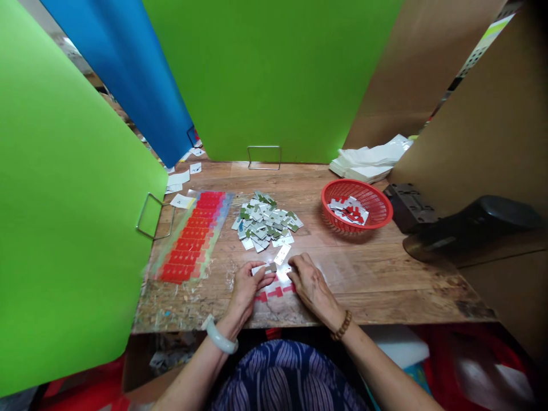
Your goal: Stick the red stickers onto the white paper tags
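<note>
My left hand [245,290] is closed on a small flat grey-and-white plate [271,268], pinching it between thumb and fingers. To its right, my right hand [315,290] is curled with its fingertips drawn together; whatever they may hold is too small to make out. Beneath both hands lies a clear sheet with a row of red shapes [276,292], partly covered by the right hand. A white plate [282,254] lies just beyond the fingertips. Behind it is a loose pile of small metallic plates [264,222], some with greenish patches.
A red plastic basket [327,220] at the right contains red-and-white pieces. Sheets of red stickers [188,242] lie at the left. White papers [368,160] are stacked at the back right, near a dark metal tool [411,206]. Green panels [274,74] border the table.
</note>
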A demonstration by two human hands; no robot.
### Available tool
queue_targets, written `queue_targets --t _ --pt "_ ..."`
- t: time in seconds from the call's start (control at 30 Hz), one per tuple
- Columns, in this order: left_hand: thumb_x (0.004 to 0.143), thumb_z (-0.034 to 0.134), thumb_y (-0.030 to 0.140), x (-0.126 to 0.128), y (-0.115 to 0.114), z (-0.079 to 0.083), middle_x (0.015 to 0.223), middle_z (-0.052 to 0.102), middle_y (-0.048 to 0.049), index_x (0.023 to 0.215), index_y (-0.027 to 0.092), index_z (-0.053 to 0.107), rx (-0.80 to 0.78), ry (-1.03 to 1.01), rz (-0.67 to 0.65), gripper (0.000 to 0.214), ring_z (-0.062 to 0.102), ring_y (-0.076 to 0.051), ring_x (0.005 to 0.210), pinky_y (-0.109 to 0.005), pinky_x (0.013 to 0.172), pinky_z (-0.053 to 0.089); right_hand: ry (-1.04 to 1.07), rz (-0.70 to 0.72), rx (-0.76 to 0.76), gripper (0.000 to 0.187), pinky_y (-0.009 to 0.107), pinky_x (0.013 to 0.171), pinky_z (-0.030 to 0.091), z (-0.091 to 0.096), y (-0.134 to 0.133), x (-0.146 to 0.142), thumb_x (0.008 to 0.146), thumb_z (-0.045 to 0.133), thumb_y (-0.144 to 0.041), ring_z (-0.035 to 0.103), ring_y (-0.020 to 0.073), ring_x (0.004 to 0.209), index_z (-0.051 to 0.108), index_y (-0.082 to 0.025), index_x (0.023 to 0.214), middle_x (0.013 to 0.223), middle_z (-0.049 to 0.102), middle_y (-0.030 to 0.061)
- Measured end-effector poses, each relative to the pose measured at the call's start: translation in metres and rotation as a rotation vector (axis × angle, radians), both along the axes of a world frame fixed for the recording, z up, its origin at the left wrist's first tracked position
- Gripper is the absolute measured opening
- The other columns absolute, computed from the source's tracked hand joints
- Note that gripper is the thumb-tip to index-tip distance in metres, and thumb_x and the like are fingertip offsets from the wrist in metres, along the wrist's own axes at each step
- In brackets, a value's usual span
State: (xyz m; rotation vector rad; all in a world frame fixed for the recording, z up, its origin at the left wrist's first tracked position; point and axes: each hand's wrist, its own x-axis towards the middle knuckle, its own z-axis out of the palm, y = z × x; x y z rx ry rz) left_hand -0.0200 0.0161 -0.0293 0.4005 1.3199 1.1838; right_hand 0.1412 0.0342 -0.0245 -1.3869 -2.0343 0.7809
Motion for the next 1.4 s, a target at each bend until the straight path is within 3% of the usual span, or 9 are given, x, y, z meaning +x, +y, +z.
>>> queue_targets --t 0.23,0.47,0.6,0.73,0.9,1.03,1.23,1.33,1.4 --pt "0.07 0.067 0.009 0.001 -0.003 0.001 0.068 0.07 -0.0094 0.089 0.01 0.054 0.005 0.003 -0.029 0.023 0.068 -0.014 0.061 -0.02 0.06 0.055 -0.028 -0.067 -0.002 0.014 0.025 0.063 0.036 0.0 -0.004 -0.008 0.079 0.042 -0.009 0.048 0.0149 0.068 0.047 -0.018 0.071 0.074 0.049 0.0021" --pt "0.072 0.065 0.009 0.003 -0.003 0.002 0.07 0.07 -0.0092 0.088 0.012 0.052 0.009 0.03 -0.015 0.021 0.069 -0.016 0.063 -0.021 0.06 0.055 -0.015 -0.1 0.01 0.011 0.026 0.064 0.036 -0.004 -0.004 -0.008 0.081 0.042 -0.011 0.049 0.0165 0.073 0.049 -0.018 0.086 0.078 0.052 0.0034" --pt "0.073 0.064 0.01 0.004 -0.003 0.002 0.075 0.07 -0.0092 0.087 0.012 0.052 0.002 0.034 -0.006 0.019 0.069 -0.016 0.064 -0.021 0.059 0.055 0.008 -0.075 0.021 0.013 0.026 0.064 0.036 -0.004 -0.004 -0.006 0.083 0.044 -0.014 0.048 0.0154 0.07 0.05 -0.019 0.072 0.075 0.049 0.0026" --pt "0.073 0.064 0.011 0.005 -0.004 0.002 0.073 0.069 -0.009 0.087 0.011 0.053 0.01 0.033 -0.005 0.018 0.069 -0.016 0.065 -0.021 0.061 0.054 0.033 -0.093 0.035 0.017 0.027 0.065 0.036 -0.006 -0.005 -0.005 0.085 0.041 -0.015 0.047 0.0155 0.07 0.049 -0.019 0.071 0.074 0.049 0.0022" --pt "0.073 0.063 0.011 0.005 -0.005 0.0 0.074 0.07 -0.0093 0.089 0.011 0.054 0.031 0.04 -0.005 0.018 0.068 -0.015 0.065 -0.023 0.065 0.055 0.068 -0.075 -0.013 0.008 0.026 0.063 0.036 -0.012 -0.005 -0.006 0.076 0.054 -0.014 0.047 0.015 0.069 0.049 -0.019 0.071 0.073 0.049 0.0009" --pt "0.074 0.061 0.009 0.006 -0.006 0.001 0.072 0.07 -0.0086 0.09 0.011 0.054 0.033 0.049 -0.012 0.017 0.068 -0.015 0.064 -0.023 0.066 0.054 0.126 -0.1 -0.028 0.012 0.025 0.062 0.036 -0.01 -0.008 -0.008 0.075 0.052 -0.011 0.046 0.0142 0.067 0.048 -0.019 0.067 0.071 0.048 0.0" --pt "0.074 0.061 0.01 0.005 -0.003 0.003 0.075 0.069 -0.0094 0.088 0.012 0.053 0.005 0.042 0.0 0.016 0.068 -0.015 0.064 -0.023 0.063 0.054 0.333 0.056 -0.217 0.009 0.024 0.065 0.038 -0.001 -0.008 0.005 0.074 0.057 -0.016 0.048 0.0127 0.069 0.053 -0.017 0.066 0.071 0.052 -0.0009" --pt "0.075 0.061 0.011 0.003 -0.003 0.008 0.08 0.069 -0.0116 0.09 0.011 0.054 -0.018 -0.033 -0.035 0.017 0.068 -0.016 0.065 -0.023 0.062 0.054 0.491 0.03 -0.347 0.009 0.023 0.062 0.039 0.002 -0.007 0.011 0.075 0.057 -0.023 0.048 0.0115 0.065 0.053 -0.017 0.07 0.069 0.052 -0.0022" --pt "0.075 0.061 0.013 0.001 -0.005 0.014 0.083 0.069 -0.0127 0.092 0.01 0.055 0.002 -0.111 -0.084 0.019 0.068 -0.016 0.068 -0.025 0.065 0.054 0.556 -0.035 -0.352 0.01 0.023 0.062 0.04 0.004 -0.007 0.01 0.075 0.058 -0.025 0.048 0.0115 0.065 0.053 -0.017 0.072 0.069 0.053 -0.0022"
